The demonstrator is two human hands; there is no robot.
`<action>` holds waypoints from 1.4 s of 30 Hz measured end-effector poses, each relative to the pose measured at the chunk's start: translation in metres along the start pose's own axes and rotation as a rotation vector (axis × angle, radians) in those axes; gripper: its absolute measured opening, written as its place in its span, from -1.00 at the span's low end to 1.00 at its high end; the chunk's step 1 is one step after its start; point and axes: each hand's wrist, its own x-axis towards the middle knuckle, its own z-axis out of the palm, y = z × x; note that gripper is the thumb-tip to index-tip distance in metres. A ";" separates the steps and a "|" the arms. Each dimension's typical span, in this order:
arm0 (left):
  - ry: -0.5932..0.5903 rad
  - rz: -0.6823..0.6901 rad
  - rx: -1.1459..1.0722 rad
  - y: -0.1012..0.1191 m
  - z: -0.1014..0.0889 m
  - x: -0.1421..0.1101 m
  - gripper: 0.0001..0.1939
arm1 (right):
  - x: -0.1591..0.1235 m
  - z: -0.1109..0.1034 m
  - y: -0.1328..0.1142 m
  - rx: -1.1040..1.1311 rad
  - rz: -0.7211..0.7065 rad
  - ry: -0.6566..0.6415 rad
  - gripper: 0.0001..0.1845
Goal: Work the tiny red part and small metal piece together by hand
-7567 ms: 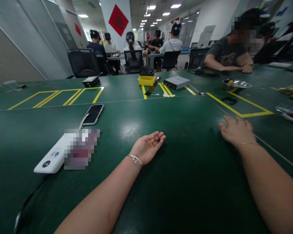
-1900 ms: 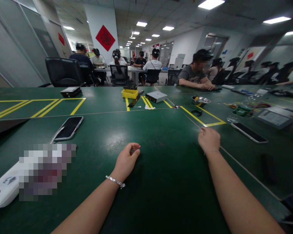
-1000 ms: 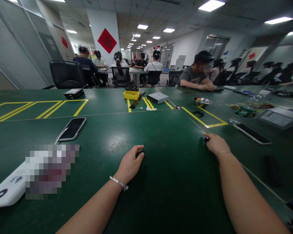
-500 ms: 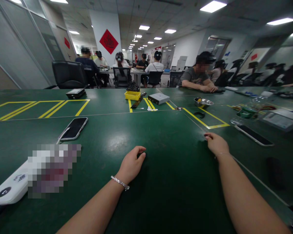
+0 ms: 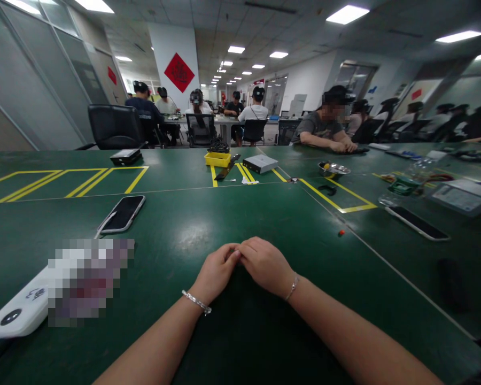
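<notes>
My two hands meet on the green table [image 5: 264,214] just in front of me. My left hand [image 5: 215,271], with a bracelet at the wrist, lies curled with its fingers closed; what is inside is hidden. My right hand [image 5: 268,265] lies back up, its curled fingertips touching the left hand's fingertips. What they pinch, if anything, does not show. A tiny red piece [image 5: 340,232] lies alone on the table to the right, near the thin seam line, well apart from both hands.
A dark phone [image 5: 122,213] and a white device [image 5: 18,315] lie to my left. Another phone [image 5: 417,223] lies to the right. Farther off are a yellow bin [image 5: 218,159], a grey box [image 5: 260,163] and a metal bowl [image 5: 333,169]. Several people sit at the tables beyond.
My right hand has come left from the seam line to meet my left hand. The tiny red piece now lies where the right hand was. My left hand has stayed put.
</notes>
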 end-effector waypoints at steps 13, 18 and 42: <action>0.072 -0.224 -0.502 0.000 -0.010 0.007 -0.78 | -0.063 -0.051 0.145 -0.467 0.933 0.059 -0.55; 0.121 -0.242 -0.601 0.000 -0.012 0.009 -0.85 | -0.105 -0.055 0.192 -0.491 1.302 0.016 -0.44; 0.070 -0.116 -0.353 0.002 -0.007 0.005 -0.81 | 0.001 0.015 0.007 1.635 0.806 0.092 -0.80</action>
